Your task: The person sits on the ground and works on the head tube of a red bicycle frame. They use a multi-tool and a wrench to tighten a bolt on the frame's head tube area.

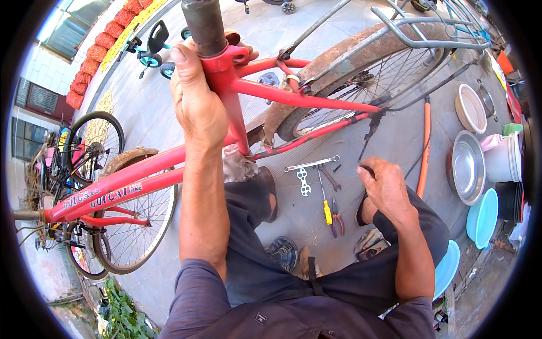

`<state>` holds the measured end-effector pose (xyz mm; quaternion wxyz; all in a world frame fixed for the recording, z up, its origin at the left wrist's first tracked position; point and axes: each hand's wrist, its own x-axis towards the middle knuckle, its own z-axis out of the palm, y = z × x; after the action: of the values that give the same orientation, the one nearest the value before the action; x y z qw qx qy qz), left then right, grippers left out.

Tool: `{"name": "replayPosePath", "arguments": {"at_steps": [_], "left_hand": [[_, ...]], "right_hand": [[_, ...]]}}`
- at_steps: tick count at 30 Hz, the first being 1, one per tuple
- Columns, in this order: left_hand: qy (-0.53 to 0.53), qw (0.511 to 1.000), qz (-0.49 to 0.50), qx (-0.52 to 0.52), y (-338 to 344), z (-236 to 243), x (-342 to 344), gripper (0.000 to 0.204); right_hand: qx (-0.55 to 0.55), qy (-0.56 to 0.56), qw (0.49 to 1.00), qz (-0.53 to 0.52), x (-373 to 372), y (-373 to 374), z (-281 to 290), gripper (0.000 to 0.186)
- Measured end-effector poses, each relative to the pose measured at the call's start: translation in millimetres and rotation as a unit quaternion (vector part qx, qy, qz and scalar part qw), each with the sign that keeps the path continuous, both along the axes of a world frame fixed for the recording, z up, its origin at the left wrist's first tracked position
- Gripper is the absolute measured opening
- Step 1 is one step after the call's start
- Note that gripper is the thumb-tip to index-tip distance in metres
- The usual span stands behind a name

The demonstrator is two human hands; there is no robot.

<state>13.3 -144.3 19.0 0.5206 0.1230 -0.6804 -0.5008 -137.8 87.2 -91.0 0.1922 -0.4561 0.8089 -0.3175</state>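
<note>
My left hand [197, 96] is wrapped round the top of the seat tube on a red bicycle frame [302, 99], thumb on the near side and fingertips showing beyond it. A dark seat post [204, 25] rises above the grip. My right hand [387, 183] hangs over my right knee with its fingers curled together; whether anything is in them is hidden. On the ground between my feet lie a long wrench [312, 163], a bone-shaped multi-hole spanner [304, 183], a smaller wrench [329, 177], a yellow-handled screwdriver [327, 213] and pliers [337, 218].
The bicycle's rusty-fendered rear wheel [361, 85] and rack [418, 37] stretch to the far right. Metal and turquoise basins [483, 217] and a white bucket [502, 161] stand at right beside an orange tube [424, 150]. A child's tricycle [152, 56] and another bicycle [93, 147] are at left.
</note>
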Motion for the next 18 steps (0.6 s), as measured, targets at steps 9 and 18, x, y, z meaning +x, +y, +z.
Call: {"name": "replayPosePath", "arguments": {"at_steps": [9,18], "left_hand": [[-0.019,0.998,0.063,-0.014,3,-4,-5,0.077],[-0.047,0.986,0.073,-0.142,-24,-1,-1,0.053]], "right_hand": [[0.027,0.003,1.0,0.005,-10,0,-19,0.021],[0.286,-0.097,0.946,-0.117,-45,-21,-229,0.026]]}}
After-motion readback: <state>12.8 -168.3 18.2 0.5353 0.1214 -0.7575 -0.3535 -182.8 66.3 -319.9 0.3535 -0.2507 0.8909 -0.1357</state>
